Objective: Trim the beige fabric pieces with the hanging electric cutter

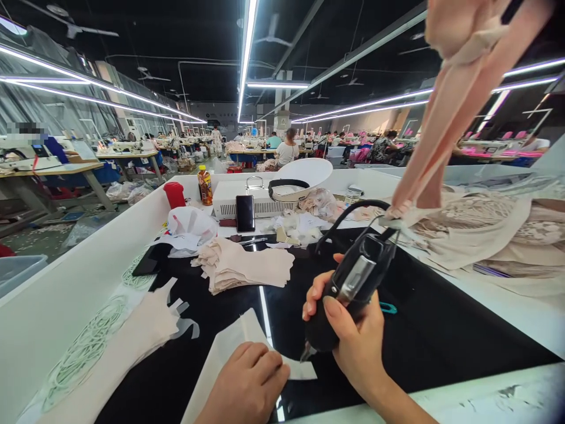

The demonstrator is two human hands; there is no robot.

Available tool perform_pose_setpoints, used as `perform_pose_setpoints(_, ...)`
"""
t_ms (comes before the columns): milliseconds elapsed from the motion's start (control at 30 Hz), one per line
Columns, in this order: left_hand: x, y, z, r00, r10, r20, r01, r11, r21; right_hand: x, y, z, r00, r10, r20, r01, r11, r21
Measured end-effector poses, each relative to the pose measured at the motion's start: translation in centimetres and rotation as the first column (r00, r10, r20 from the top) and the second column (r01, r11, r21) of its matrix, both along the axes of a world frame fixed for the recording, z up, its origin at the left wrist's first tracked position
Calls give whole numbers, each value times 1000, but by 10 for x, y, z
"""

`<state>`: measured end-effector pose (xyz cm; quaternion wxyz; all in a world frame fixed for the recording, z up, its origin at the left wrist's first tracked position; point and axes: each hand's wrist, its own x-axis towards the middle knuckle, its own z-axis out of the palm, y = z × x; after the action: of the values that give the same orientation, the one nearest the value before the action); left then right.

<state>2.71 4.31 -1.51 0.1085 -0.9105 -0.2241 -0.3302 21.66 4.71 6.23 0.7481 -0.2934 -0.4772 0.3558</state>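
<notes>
My right hand [357, 347] is wrapped round a black corded handheld cutter [324, 321]. Its pointed metal tip slants down to the curved edge of a white fabric piece [241, 335], at a narrow strip of it; whether the tip touches cannot be told. My left hand [249, 383], fingers curled and close together, presses on that same piece just left of the tip. Pink cloth strips [459, 100] hang from above and are tied near the tool's top end. Beyond both hands lies a stack of beige fabric pieces [247, 265].
More cut fabric [145, 324] and green cord bundles [90, 344] lie at left. A phone [245, 213], vented white box [229, 203], drink bottle [205, 185] and red cup [175, 194] stand at the back. Fabric heaps [477, 224] fill the right. A teal clip-like item [388, 308] lies beside the tool.
</notes>
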Motion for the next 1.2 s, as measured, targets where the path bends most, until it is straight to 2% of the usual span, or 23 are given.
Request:
perform_pose_setpoints(200,1,2,1,1000,-10,-4,10,999,32,-16,7,-7,999,41,27,-41,999,-11)
perform_pose_setpoints(567,1,4,3,999,-30,24,29,998,55,-20,5,-9,998,22,56,-21,999,-24)
perform_pose_setpoints(900,0,4,-1,1000,-15,27,14,999,41,-3,5,-8,999,-17,47,16,1000,22)
perform_pose_setpoints(1200,0,4,1,999,-12,30,12,1000,15,-6,2,-7,999,-10,52,9,1000,5)
